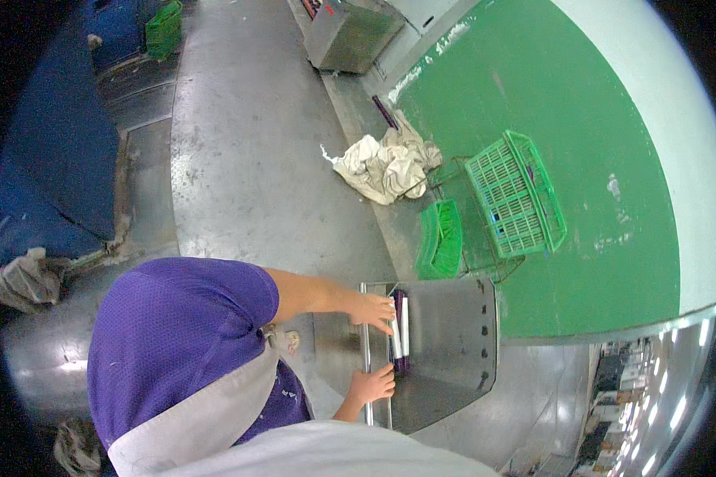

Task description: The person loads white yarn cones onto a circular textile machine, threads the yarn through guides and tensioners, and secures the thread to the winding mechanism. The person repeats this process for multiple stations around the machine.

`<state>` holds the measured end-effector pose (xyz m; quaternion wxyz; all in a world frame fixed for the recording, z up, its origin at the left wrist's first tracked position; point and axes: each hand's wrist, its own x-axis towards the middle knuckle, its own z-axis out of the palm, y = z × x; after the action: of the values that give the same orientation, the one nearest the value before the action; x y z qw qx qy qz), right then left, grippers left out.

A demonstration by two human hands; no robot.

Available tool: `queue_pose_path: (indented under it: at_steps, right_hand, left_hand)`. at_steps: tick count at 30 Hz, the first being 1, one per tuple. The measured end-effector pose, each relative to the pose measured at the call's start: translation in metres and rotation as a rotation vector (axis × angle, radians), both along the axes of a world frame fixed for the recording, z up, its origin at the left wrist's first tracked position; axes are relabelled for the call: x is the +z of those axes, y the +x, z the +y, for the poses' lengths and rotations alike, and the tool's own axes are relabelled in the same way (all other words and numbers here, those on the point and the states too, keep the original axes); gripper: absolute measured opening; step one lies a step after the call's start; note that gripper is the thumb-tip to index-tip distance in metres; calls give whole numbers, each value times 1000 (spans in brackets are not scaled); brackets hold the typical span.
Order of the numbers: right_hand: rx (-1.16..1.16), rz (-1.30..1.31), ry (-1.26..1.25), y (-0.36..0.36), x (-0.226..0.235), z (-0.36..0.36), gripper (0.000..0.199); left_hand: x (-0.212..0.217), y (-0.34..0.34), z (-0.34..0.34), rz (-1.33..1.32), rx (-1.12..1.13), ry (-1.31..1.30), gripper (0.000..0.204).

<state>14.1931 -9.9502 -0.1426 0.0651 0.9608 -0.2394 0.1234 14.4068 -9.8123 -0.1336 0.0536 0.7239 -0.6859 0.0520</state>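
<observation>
A dark metal tray [445,350] with a bent-up front rail holds several slim white and purple rods. The white rods [405,326] lie along the tray's near side, with a purple rod [401,364] beside them. My left hand [371,310] reaches over the rail from a purple sleeve, its fingers stretched over the upper end of the rods. Lower in the picture, my right hand [371,385] rests over the same rail by the rods' other end, thumb and fingers apart. Whether its fingertips touch a rod is hard to see.
Beyond the tray stand a small green basket [440,240] and a larger green crate [517,199] on a wire frame. A crumpled pale cloth [386,167] lies on the long metal surface [254,119]. A grey metal box [354,36] stands farther up.
</observation>
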Motion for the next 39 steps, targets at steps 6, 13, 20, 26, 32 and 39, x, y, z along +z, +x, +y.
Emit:
queue_pose_path:
  at_steps: [6,13,20,26,32,39]
  right_hand:
    - [0,66,72,70,2,-123,80]
    - [-42,115,-15,135,-28,-267,92]
    - [101,286,-98,274,-82,-199,72]
    - [333,615,239,405,-47,-13,65]
    - [295,940,323,483,-57,92,57]
    - [417,639,455,715,-118,232,37]
  left_hand:
    - [-14,80,-26,265,215,-303,74]
    - [-122,113,254,909,1537,-63,48]
    - [-194,-47,523,900,2106,139,28]
    - [-198,47,620,1042,2071,44,29]
    - [-114,256,691,1155,2014,-606,57]
    - [-70,406,862,847,2074,-723,51]
